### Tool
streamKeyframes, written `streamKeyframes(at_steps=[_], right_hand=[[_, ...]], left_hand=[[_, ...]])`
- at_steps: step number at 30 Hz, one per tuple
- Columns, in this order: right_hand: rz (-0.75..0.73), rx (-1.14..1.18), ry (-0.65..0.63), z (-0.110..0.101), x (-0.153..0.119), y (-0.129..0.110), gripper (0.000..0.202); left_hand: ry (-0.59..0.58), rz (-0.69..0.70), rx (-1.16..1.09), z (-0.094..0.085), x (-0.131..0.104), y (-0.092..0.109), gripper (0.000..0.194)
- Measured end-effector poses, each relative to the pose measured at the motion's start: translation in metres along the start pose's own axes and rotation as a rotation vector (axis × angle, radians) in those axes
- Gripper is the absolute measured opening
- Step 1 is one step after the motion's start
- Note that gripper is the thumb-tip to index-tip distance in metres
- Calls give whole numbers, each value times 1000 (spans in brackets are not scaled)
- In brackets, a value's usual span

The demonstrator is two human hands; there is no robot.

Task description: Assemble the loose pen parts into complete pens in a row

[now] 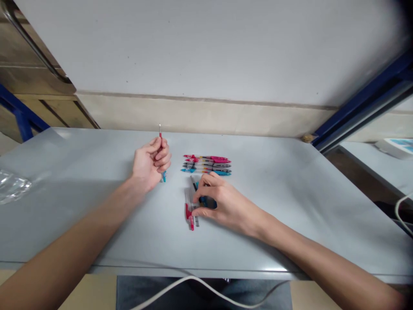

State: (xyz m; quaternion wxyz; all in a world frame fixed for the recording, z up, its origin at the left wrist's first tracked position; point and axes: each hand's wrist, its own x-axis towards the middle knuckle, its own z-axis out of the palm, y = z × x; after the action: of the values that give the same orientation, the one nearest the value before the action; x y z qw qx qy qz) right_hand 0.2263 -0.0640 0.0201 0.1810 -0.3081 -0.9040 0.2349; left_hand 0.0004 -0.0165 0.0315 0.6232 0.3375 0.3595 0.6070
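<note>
My left hand [154, 159] is raised over the left middle of the table, its fingers closed around a pen refill [160, 132] with a red section and a metal tip pointing up. A blue pen piece [164, 176] shows below the same fist; whether both are one piece is hidden. My right hand [219, 198] hovers over loose pen parts with thumb and fingers curved apart. Under its fingertips lie a clear pen barrel with a red clip [189, 212] and a dark refill [194, 184]. Other parts there are partly covered by the hand.
Several assembled pens, pink, black and blue [206, 164], lie in a row behind my right hand. Clear plastic [14, 186] sits at the table's left edge. A white cable [190, 279] loops below the front edge. A blue frame post [358, 103] stands at the right.
</note>
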Motion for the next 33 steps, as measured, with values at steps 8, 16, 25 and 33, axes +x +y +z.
streamKeyframes(at_steps=[8,16,25,33], right_hand=[[-21,60,-12,4,1,3,7],[69,272,128,0,3,9,11],[44,380,347,-7,2,12,12],[-246,90,19,7,0,-5,25]], left_hand=[[-16,-29,-49,3,-3,0,31],[-193,-164,54,1,-2,-6,18],[-224,-137,-78,10,-8,-6,20],[-247,-87,-183,22,-15,-7,23]])
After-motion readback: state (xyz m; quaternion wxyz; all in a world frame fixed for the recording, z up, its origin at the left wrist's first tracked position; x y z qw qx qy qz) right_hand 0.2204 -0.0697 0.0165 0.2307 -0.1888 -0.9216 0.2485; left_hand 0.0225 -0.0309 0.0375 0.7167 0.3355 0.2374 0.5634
